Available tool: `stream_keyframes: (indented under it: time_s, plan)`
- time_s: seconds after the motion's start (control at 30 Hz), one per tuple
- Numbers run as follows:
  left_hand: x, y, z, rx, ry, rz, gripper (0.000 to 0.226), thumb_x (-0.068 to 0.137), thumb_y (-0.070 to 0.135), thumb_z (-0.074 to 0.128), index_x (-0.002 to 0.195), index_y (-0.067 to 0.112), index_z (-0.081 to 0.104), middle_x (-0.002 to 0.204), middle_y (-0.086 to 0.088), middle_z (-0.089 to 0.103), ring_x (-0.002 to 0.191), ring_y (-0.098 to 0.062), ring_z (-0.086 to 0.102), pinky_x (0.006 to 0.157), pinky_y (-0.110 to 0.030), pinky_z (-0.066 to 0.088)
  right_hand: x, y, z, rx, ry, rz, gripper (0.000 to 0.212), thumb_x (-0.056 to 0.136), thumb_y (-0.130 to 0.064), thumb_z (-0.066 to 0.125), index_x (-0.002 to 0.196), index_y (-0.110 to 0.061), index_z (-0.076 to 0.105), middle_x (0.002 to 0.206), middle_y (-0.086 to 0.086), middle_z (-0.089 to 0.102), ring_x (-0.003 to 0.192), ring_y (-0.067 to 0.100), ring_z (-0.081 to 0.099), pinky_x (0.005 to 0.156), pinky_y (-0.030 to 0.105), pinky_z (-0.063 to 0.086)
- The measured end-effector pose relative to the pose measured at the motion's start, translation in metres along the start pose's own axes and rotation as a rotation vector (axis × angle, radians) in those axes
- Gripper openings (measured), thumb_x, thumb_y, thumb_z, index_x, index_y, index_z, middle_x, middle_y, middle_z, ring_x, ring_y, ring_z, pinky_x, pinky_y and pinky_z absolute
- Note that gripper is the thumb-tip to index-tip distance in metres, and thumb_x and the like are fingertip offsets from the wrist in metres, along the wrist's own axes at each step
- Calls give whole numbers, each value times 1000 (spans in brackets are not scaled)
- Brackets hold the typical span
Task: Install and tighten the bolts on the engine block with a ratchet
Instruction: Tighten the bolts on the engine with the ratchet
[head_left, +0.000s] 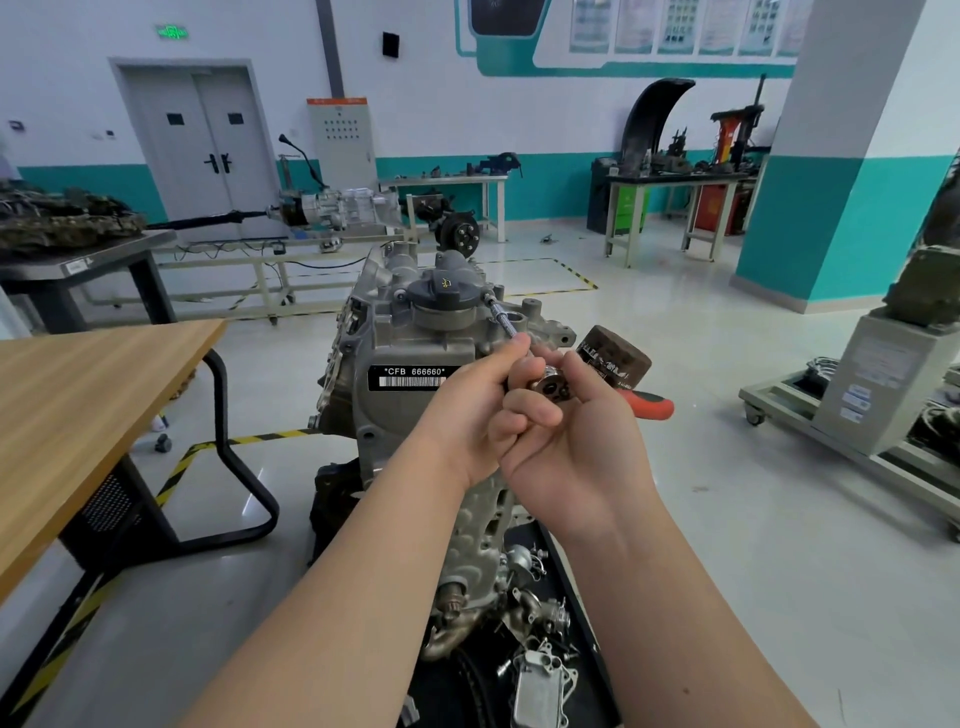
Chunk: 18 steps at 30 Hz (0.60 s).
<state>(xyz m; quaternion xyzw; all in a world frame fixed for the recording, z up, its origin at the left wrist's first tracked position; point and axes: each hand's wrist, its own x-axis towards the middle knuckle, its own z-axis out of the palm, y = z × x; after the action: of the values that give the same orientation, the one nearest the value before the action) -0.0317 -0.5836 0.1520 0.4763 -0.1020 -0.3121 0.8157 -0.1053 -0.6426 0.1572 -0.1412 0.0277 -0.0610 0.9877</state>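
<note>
The grey engine block, labelled CFB 666660, stands in the middle with a black oil filler cap on top. A ratchet with a red and black handle carries a long extension bar whose tip sits at a bolt beside the cap. My left hand pinches the lower end of the extension near the ratchet head. My right hand grips the ratchet at its head, its fingers curled round it. The bolt itself is hidden under the socket.
A brown oil filter sticks out of the block's right side. A wooden table stands at the left. Loose engine parts lie on a black mat below. A grey stand is at the right, workbenches behind.
</note>
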Motion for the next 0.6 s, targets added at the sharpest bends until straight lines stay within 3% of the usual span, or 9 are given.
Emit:
stream_keyframes:
  time_s: [0.1,0.2,0.27,0.33,0.4,0.5,0.6]
  plan:
    - [-1,0,1,8,19,9,44,94,34,55,56,15,69,43,9,55,28,-3,48,31,-10,36,0,0,-1,4,-7,-3,19,100,-31,42,92,-16,52,65,-1,54,33,8,38,40,16,38]
    - [-1,-2,0,103,31,36,56,94,36,54,43,17,64,37,8,49,26,-4,44,29,-10,31,2,1,-4,-159,45,-76,20,100,-28,44,93,-14,55,63,1,54,35,10,38,40,20,38]
    - [-1,-5,-1,199,61,47,56,93,40,55,43,15,57,33,7,39,23,-8,37,29,-12,24,2,0,-8,-496,140,-198,25,100,-27,45,84,-13,58,60,2,54,36,13,38,42,24,35]
    - [1,-6,0,231,90,63,39,92,41,56,70,10,62,37,6,35,29,-10,34,35,-14,23,1,-3,-8,-969,217,-343,30,99,-27,45,73,-18,59,56,2,55,39,17,44,46,27,34]
    - [2,-6,0,188,106,84,30,90,37,59,85,12,73,54,2,41,50,-10,37,48,-21,27,-1,-8,-3,-1427,219,-487,21,98,-28,45,82,-21,56,65,0,61,51,17,55,51,29,38]
    - [1,-4,-1,148,107,90,21,82,36,66,75,22,79,76,-2,43,69,-14,35,61,-26,26,1,-12,-1,-2081,189,-675,15,99,-36,39,100,-22,36,76,-4,56,66,16,54,50,28,36]
    - [1,-3,-4,133,129,58,32,89,37,62,65,22,77,72,2,44,66,-11,36,61,-25,27,4,-11,-1,-2266,165,-763,17,100,-37,36,96,-21,31,70,-6,49,64,19,51,48,30,33]
